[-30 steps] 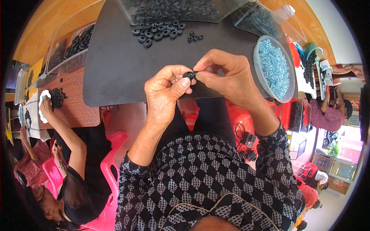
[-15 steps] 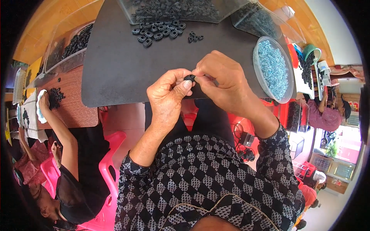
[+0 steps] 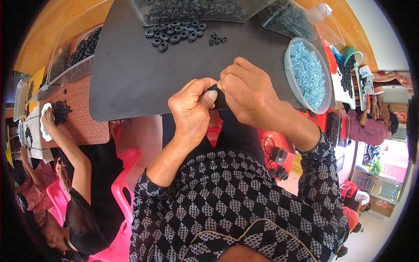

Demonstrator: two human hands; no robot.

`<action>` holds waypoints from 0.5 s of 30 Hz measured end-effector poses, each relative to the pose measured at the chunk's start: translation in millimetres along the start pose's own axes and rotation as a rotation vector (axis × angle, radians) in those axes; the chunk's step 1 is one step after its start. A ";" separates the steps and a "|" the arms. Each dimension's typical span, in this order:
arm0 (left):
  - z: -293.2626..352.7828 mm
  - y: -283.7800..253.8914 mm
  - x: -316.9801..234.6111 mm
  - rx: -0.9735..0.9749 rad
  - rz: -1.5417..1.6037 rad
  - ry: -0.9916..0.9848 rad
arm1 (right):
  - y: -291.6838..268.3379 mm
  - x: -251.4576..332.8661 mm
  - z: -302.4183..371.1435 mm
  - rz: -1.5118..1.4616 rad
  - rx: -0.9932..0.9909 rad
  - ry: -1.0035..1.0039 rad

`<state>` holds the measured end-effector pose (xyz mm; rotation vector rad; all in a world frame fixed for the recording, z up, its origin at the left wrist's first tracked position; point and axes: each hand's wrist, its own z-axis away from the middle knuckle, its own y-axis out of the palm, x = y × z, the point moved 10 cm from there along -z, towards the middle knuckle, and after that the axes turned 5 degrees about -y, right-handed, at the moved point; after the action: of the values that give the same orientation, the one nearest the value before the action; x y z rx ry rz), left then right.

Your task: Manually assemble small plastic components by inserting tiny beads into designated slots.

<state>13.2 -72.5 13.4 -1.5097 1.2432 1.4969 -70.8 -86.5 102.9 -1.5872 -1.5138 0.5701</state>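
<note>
My left hand (image 3: 192, 107) and my right hand (image 3: 246, 89) meet over the near edge of a dark grey mat (image 3: 135, 74). Between their fingertips they pinch one small black plastic part (image 3: 214, 88), mostly hidden by the fingers. A loose heap of the same black ring-shaped parts (image 3: 174, 36) lies at the far side of the mat, with a few more parts (image 3: 217, 39) just to its right. A round clear bowl of small silvery-blue screws (image 3: 307, 74) stands right of my right hand.
Clear plastic bins of black parts (image 3: 192, 8) line the far edge, with another bin (image 3: 76, 52) at the left. A person in black (image 3: 83, 192) sits on a pink chair at my left, a hand on parts at a white dish (image 3: 46, 120). Another person (image 3: 371, 126) works at the right.
Both hands have stayed together on the small black part, fingers shifting slightly around it. The person at the left has moved a little.
</note>
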 end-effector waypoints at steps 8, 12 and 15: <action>-3.2 0.0 7.2 0.055 0.123 -0.124 | -5.9 -17.0 -0.6 -0.132 -0.072 0.099; -3.4 -1.3 13.2 0.115 0.231 -0.148 | -5.3 -31.8 2.6 -0.312 -0.012 0.277; -2.4 -1.9 12.1 0.136 0.240 -0.149 | -0.4 -35.5 5.5 -0.399 0.038 0.383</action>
<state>14.5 -76.1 1.5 -1.1711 1.4442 1.6085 -81.3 -119.2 92.4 -1.2299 -1.4557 0.0633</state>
